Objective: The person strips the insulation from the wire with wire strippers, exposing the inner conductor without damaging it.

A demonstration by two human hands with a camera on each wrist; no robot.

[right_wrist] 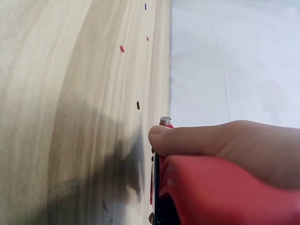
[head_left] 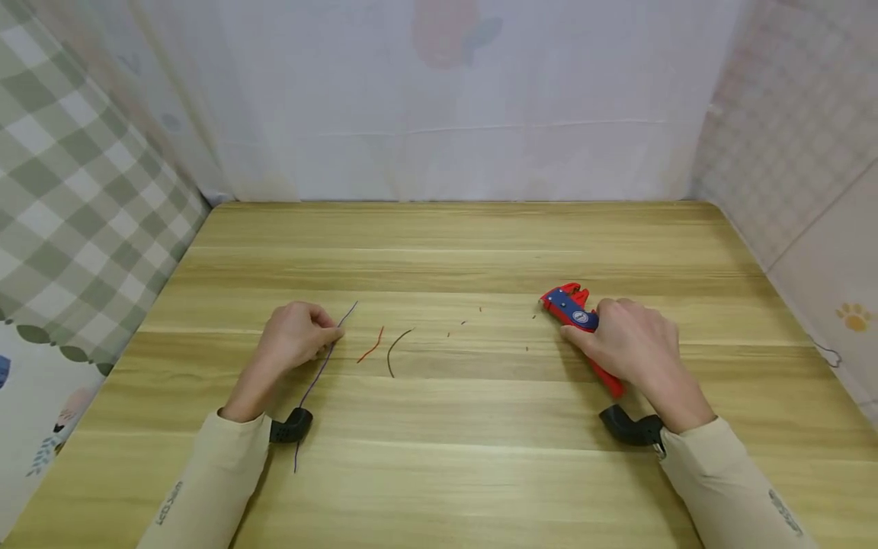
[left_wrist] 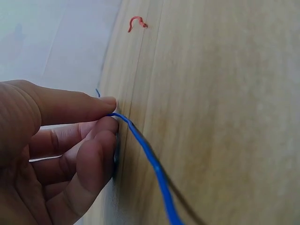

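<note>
On the left of the table, my left hand (head_left: 298, 333) pinches a blue wire (head_left: 317, 379) between thumb and fingertips. The wire's far end sticks out past the fingers, and its long tail runs back toward me under the wrist camera. The left wrist view shows the blue wire (left_wrist: 154, 161) close over the wood, with its shadow beside it. At the right, my right hand (head_left: 634, 343) holds a red and blue wire stripper (head_left: 568, 306), its head pointing away and left. In the right wrist view the thumb lies along the red tool (right_wrist: 220, 187); its jaws are hidden there.
A short red wire (head_left: 371, 347) and a curved dark wire (head_left: 391, 352) lie right of my left hand. Several tiny offcuts, among them a blue one (head_left: 463, 322) and a dark one (right_wrist: 138, 105), are scattered between the hands. A white cloth (head_left: 439, 152) hangs behind the wooden table (head_left: 439, 488).
</note>
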